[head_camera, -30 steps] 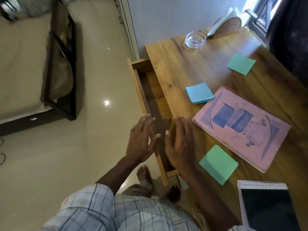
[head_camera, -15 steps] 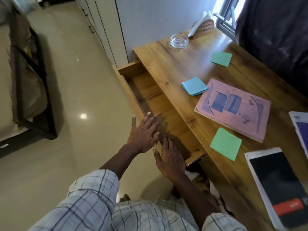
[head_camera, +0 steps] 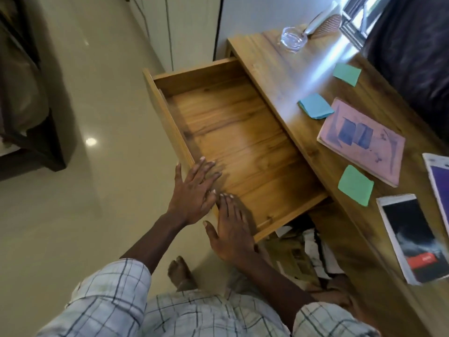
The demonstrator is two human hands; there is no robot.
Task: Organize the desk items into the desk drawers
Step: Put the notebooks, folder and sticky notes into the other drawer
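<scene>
Together, left hand [head_camera: 194, 190] and right hand [head_camera: 233, 235] rest outspread on the drawer [head_camera: 230, 122].

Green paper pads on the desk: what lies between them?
A pink book, in the head view, between the near green pad and the far green pad.

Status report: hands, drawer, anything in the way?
Left hand open, on drawer front edge. Right hand open, beside it. Drawer pulled out. Pink book waits on desk.
</scene>
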